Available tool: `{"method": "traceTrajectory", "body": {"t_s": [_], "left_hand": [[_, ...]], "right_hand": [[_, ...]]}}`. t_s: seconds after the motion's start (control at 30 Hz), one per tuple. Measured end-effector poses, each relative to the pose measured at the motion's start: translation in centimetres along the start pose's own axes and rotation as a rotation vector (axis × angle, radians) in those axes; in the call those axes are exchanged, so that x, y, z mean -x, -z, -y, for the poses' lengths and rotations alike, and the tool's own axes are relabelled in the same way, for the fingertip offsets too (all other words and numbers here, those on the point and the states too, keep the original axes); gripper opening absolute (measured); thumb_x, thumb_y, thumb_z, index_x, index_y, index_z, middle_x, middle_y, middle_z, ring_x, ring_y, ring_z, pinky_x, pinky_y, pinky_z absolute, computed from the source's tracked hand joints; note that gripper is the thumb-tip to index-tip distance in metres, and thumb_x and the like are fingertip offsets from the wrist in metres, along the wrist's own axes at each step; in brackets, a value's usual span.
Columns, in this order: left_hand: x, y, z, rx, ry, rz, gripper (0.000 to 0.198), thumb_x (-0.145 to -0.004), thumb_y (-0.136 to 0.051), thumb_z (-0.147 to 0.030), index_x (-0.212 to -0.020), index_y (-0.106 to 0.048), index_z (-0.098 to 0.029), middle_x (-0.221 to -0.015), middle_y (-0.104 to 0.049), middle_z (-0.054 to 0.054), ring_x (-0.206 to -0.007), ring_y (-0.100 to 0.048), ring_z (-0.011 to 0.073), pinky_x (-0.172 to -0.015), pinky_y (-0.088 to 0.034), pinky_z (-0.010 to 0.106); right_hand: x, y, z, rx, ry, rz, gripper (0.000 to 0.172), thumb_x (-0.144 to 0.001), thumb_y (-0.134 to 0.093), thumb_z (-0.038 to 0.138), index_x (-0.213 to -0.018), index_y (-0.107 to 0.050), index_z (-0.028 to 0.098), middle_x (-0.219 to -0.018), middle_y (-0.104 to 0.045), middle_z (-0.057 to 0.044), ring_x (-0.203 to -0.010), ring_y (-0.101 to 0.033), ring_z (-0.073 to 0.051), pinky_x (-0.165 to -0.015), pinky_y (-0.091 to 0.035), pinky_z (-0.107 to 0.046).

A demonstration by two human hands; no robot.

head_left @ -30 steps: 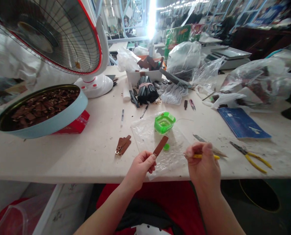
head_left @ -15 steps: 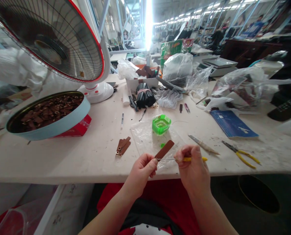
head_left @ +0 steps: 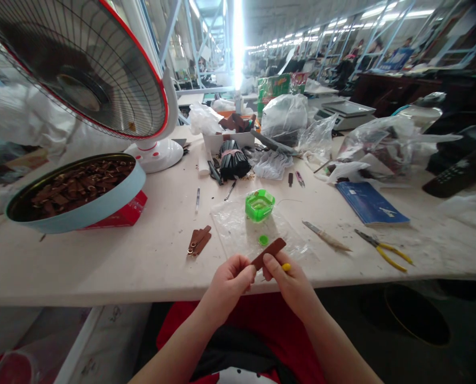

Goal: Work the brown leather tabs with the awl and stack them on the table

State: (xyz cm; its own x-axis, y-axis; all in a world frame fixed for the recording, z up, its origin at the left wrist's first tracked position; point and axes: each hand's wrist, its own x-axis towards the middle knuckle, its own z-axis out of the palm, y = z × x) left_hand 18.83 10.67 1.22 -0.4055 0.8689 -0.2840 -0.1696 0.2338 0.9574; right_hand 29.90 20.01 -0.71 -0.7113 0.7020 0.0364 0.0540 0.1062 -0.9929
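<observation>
A flat brown leather strip (head_left: 277,246) lies between my two hands over the table's front edge. My left hand (head_left: 233,278) is closed, pinching the strip's near end. My right hand (head_left: 292,281) is closed too, its thumb pressed on the strip's middle. In that palm sits a yellow-handled tool (head_left: 286,266); only the handle's end shows, the metal shaft being hidden. Just beyond the hands are a small green lid (head_left: 263,240) and a green plastic pot (head_left: 259,205) on a clear plastic sheet (head_left: 230,224). Several brown leather tabs with metal rings (head_left: 200,240) lie to the left.
A round tin (head_left: 102,210) of brown leather pieces rests tilted on a red box at the left, beneath a large fan (head_left: 158,154). On the right lie a knife (head_left: 328,237), yellow-handled pliers (head_left: 384,249) and a blue booklet (head_left: 372,202). Bundles and plastic bags (head_left: 285,118) line the back.
My right hand has moved left onto the leather strip, its thumb now pressing it. The tool's shaft, earlier stretched toward my left fingers, has drawn away and is tucked into the right hand.
</observation>
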Motion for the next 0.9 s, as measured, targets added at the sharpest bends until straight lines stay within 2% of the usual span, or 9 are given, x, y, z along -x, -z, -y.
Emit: {"method": "traceTrajectory", "body": {"t_s": [0.1, 0.27, 0.37, 0.47, 0.57, 0.67, 0.73, 0.8, 0.9], "left_hand": [[0.1, 0.4, -0.2, 0.005, 0.039, 0.019, 0.021, -0.074, -0.053, -0.036, -0.075, -0.049, -0.015, -0.061, -0.047, -0.004, -0.054, -0.041, 0.0079, -0.054, -0.033, 0.021], [-0.2, 0.5, -0.1, 0.005, 0.009, -0.035, 0.017, -0.073, -0.052, -0.032, -0.071, -0.045, -0.017, -0.06, -0.045, -0.004, -0.053, -0.04, 0.0081, -0.053, -0.035, 0.022], [-0.4, 0.2, 0.6, -0.098, -0.051, -0.074, 0.013, -0.073, -0.049, -0.028, -0.069, -0.044, -0.018, -0.058, -0.04, -0.006, -0.053, -0.036, 0.0085, -0.052, -0.032, 0.021], [-0.8, 0.5, 1.5, -0.227, -0.094, -0.104, 0.008, -0.072, -0.047, -0.023, -0.066, -0.044, -0.018, -0.057, -0.038, -0.005, -0.055, -0.036, 0.0094, -0.052, -0.03, 0.022], [-1.7, 2.9, 2.1, -0.346, -0.139, -0.154, 0.009, -0.073, -0.046, -0.024, -0.067, -0.046, -0.018, -0.058, -0.043, -0.004, -0.056, -0.041, 0.011, -0.053, -0.033, 0.022], [-2.8, 7.6, 2.5, -0.718, -0.163, -0.455, 0.013, -0.08, -0.042, -0.029, -0.076, -0.049, -0.018, -0.067, -0.053, -0.001, -0.063, -0.05, 0.0141, -0.059, -0.037, 0.024], [-3.5, 10.7, 2.8, -0.972, -0.086, -0.587, 0.016, -0.082, -0.04, -0.029, -0.078, -0.051, -0.018, -0.073, -0.057, 0.003, -0.068, -0.054, 0.0167, -0.063, -0.039, 0.027], [-4.2, 12.9, 3.1, -1.103, -0.028, -0.599, 0.019, -0.082, -0.04, -0.029, -0.078, -0.054, -0.016, -0.078, -0.059, 0.008, -0.073, -0.055, 0.0202, -0.067, -0.04, 0.031], [-5.1, 13.8, 3.4, -1.214, -0.037, -0.553, 0.029, -0.081, -0.045, -0.035, -0.098, -0.056, -0.013, -0.097, -0.059, 0.014, -0.092, -0.054, 0.0255, -0.081, -0.039, 0.035]], "right_hand": [[-0.6, -0.1, -0.4, -0.043, -0.033, -0.005, 0.037, -0.086, -0.042, 0.048, -0.063, -0.044, 0.019, -0.055, -0.043, 0.003, -0.054, -0.041, -0.011, -0.054, -0.033, -0.025], [-0.7, -0.4, -0.2, -0.108, -0.105, 0.041, 0.031, -0.079, -0.05, 0.045, -0.065, -0.049, 0.018, -0.052, -0.042, 0.004, -0.05, -0.038, -0.01, -0.049, -0.032, -0.023], [-0.7, -1.2, -0.2, -0.089, -0.148, 0.08, 0.02, -0.072, -0.056, 0.035, -0.067, -0.055, 0.016, -0.055, -0.045, 0.003, -0.051, -0.038, -0.01, -0.048, -0.031, -0.022], [-0.9, -2.0, -0.6, -0.075, -0.157, 0.073, 0.018, -0.07, -0.055, 0.032, -0.063, -0.054, 0.016, -0.055, -0.045, 0.003, -0.051, -0.038, -0.01, -0.048, -0.031, -0.023], [-1.3, -2.1, -1.1, -0.101, -0.174, 0.089, 0.024, -0.07, -0.058, 0.04, -0.069, -0.055, 0.017, -0.052, -0.041, 0.004, -0.048, -0.035, -0.009, -0.044, -0.03, -0.022], [-1.7, -1.6, -1.4, -0.156, -0.188, -0.018, 0.038, -0.072, -0.056, 0.052, -0.087, -0.055, 0.016, -0.052, -0.037, 0.006, -0.047, -0.034, -0.009, -0.045, -0.03, -0.022], [-1.8, -1.3, -1.5, -0.13, -0.197, -0.052, 0.041, -0.075, -0.053, 0.055, -0.089, -0.055, 0.016, -0.052, -0.036, 0.006, -0.048, -0.035, -0.01, -0.047, -0.031, -0.022], [-1.8, -1.5, -1.7, -0.076, -0.194, -0.008, 0.038, -0.075, -0.053, 0.054, -0.083, -0.057, 0.017, -0.053, -0.038, 0.005, -0.049, -0.036, -0.01, -0.048, -0.032, -0.023], [-1.5, -2.2, -1.9, -0.018, -0.153, 0.036, 0.035, -0.075, -0.054, 0.053, -0.076, -0.058, 0.018, -0.054, -0.04, 0.004, -0.05, -0.037, -0.011, -0.048, -0.033, -0.023]]}}
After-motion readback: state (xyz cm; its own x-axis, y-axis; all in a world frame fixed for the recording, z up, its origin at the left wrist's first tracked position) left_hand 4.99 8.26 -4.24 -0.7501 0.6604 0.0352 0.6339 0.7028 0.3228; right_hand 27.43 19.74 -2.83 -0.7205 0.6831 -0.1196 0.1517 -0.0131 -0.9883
